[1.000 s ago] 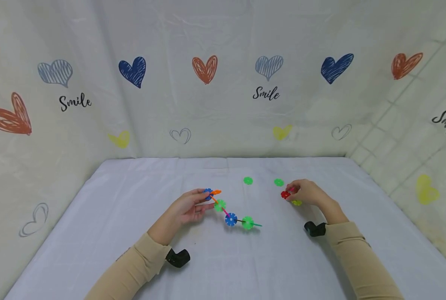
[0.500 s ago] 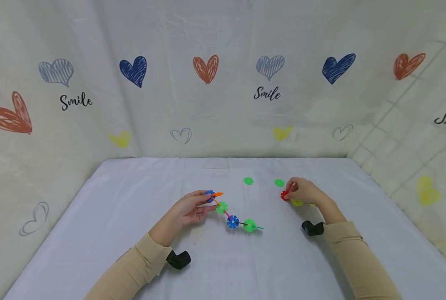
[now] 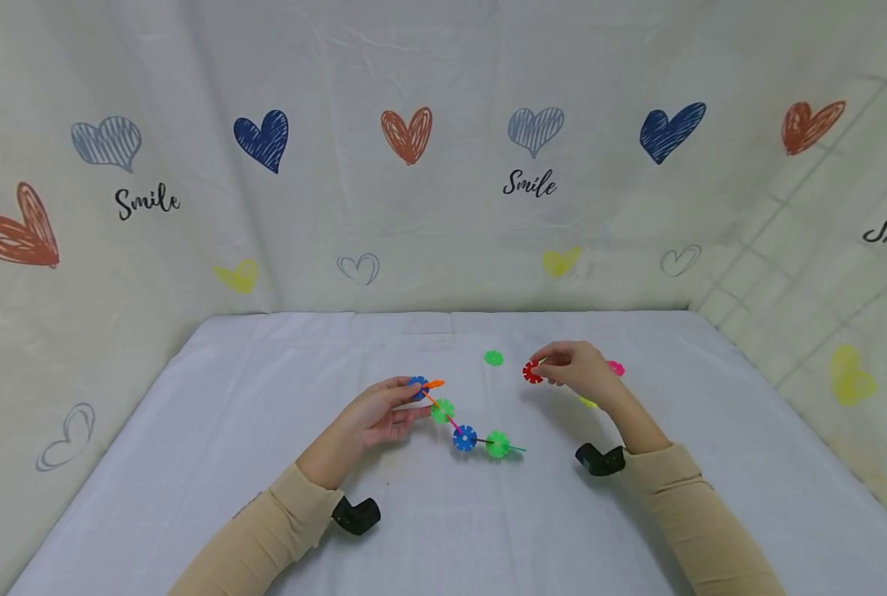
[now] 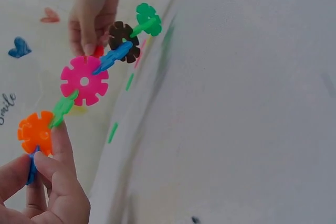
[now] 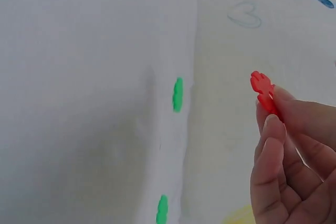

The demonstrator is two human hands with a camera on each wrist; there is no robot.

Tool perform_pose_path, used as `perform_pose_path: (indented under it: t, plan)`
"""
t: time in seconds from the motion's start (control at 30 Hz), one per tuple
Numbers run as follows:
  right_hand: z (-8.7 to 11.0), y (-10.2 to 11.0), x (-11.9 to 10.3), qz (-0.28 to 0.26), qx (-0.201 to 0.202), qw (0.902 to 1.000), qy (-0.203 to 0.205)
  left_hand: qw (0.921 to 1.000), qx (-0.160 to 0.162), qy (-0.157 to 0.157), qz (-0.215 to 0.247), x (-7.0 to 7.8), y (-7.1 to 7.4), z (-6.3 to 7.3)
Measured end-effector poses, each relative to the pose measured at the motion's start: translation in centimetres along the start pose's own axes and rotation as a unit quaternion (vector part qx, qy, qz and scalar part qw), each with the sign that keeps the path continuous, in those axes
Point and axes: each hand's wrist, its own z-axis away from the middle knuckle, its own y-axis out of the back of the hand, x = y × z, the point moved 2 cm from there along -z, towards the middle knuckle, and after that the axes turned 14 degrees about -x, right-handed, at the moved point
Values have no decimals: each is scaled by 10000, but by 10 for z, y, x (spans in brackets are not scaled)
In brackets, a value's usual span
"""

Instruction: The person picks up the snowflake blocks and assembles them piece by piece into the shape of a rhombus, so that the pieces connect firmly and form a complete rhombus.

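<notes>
White tabletop [image 3: 302,348]: my left hand [image 3: 376,410] pinches the disc chain [image 3: 459,437], right hand [image 3: 573,364] pinches a red disc [image 3: 530,372], likely keeping its left rim free.

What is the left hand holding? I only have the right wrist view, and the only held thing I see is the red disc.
Observer: The left hand pinches a blue disc near one end of a chain of linked discs.
Operator: Is the red disc touching that chain yet?
Observer: No. The head view shows a gap between them, with the chain's free end nearer to the camera than the red disc.
Operator: And what lies over to the right of the right hand?
Observer: A pink disc lies on the table there, just past the wrist.
</notes>
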Motion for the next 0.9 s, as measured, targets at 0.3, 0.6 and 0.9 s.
perform_pose_path:
  t: [0.3, 0.6, 0.9]
  plan:
    - [-10, -25, -25, -1095, -55, 9933, 362, 10000, 27, -25, 7, 1, -1, 0]
    - [-25, -50, -40, -1562, -379, 9861, 419, 9999, 150, 18, 9, 2, -4, -3]
    - [-36, -66, -45, -1714, -640, 9820, 477, 9999, 97, 80, -52, 2, -5, -3]
